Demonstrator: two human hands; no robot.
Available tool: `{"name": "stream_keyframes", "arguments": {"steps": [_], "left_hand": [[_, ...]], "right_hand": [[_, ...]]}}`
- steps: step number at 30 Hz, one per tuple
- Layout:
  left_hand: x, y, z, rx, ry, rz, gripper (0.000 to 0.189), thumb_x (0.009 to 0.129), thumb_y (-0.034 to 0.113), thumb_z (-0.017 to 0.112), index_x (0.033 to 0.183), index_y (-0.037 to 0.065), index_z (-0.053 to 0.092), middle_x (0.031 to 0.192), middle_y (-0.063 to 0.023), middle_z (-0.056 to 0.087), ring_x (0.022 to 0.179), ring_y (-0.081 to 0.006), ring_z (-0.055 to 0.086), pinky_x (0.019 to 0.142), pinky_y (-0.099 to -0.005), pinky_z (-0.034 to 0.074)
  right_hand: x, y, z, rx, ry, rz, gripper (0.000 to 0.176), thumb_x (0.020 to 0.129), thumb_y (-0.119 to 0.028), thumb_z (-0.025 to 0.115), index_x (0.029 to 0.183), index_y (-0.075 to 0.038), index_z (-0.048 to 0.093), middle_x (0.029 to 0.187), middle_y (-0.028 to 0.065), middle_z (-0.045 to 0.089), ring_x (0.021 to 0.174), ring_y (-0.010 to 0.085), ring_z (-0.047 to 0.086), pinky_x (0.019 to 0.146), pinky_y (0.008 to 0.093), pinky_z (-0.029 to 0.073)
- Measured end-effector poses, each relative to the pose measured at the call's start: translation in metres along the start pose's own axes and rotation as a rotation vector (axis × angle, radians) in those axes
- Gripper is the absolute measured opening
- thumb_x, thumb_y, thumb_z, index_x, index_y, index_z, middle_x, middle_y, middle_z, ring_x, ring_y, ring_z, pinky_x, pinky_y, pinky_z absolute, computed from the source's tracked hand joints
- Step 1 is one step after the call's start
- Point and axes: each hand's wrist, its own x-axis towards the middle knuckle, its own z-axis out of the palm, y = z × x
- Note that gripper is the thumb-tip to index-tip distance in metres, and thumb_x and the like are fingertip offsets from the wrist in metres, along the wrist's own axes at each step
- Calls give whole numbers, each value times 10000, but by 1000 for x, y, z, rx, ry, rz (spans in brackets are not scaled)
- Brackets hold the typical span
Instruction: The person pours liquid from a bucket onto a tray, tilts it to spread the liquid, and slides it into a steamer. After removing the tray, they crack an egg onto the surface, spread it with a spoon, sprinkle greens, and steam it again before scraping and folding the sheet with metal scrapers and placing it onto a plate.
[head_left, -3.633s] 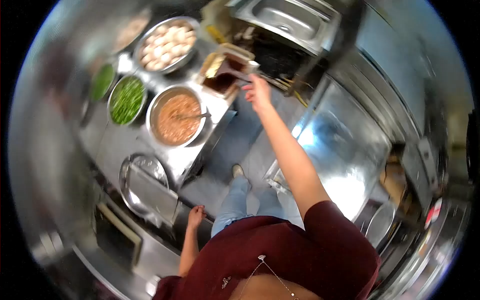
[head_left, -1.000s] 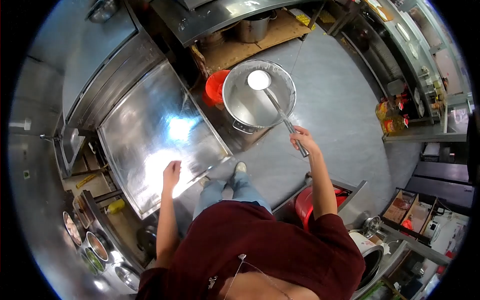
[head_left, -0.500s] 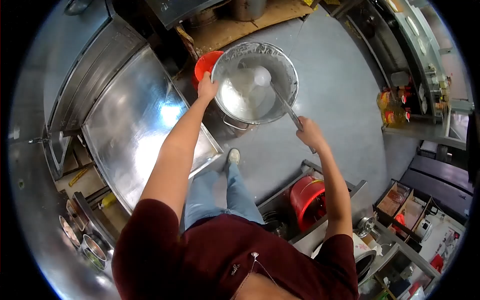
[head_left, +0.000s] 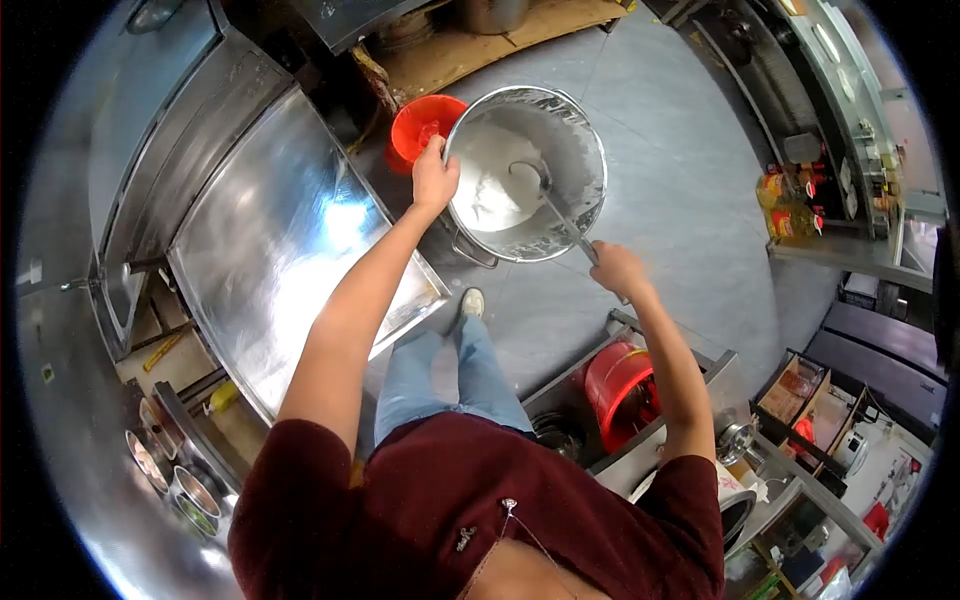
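My left hand point(head_left: 435, 178) is closed on the near-left rim of a large metal pot point(head_left: 574, 140), which tilts toward the left. White liquid point(head_left: 488, 200) pools on its left side, and pale smears coat the inner wall. With my right hand point(head_left: 620, 270) I grip the long handle of a metal ladle point(head_left: 568, 222). The ladle's bowl reaches down inside the pot, partly sunk at the edge of the liquid. Beside my left hand stands a red bucket point(head_left: 405, 130) with something red inside, partly hidden by the pot.
A shiny steel counter point(head_left: 270, 230) lies to the left. Behind the pot is a low wooden shelf point(head_left: 460, 60). A red tub point(head_left: 610, 390) sits near my right elbow. Oil bottles point(head_left: 790, 205) stand at the right. Grey floor point(head_left: 680, 180) stretches between.
The pot has shifted slightly right and tips more to the left, with the liquid gathered on that side. The ladle, full of white before, has emptied and gone lower in the pot.
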Motion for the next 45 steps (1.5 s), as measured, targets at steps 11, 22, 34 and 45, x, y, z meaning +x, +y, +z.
{"name": "stream_keyframes", "arguments": {"steps": [11,22,34,45], "left_hand": [[-17,3,-5,36,5,-6,161,711,78,508,831,0,434,798,-222,535,759,-390,519,659,-420,410],[-19,-47,14,43,205,-162,163,712,92,503,841,0,461,775,-232,557,760,-392,538,680,-423,416],[-29,-86,-12,-29,113,-313,322,753,282,582,863,7,454,712,-162,570,686,-290,567,644,-352,440],[-180,-111,-173,-526,392,-616,244,847,228,489,882,-13,492,609,-35,467,490,-95,452,449,-233,390]], "right_hand": [[-33,22,23,1286,-268,224,318,721,-80,569,1022,0,504,574,44,495,410,116,452,365,248,365],[-104,-5,5,1388,-122,166,498,717,-54,563,1188,12,415,549,40,498,391,106,443,363,229,349],[-151,-22,-12,1426,-95,152,460,713,-41,550,1156,21,442,560,26,490,420,98,445,371,220,353],[-190,-77,-52,1267,-149,127,422,708,-3,495,1128,13,455,546,20,483,434,96,446,381,216,344]]}}
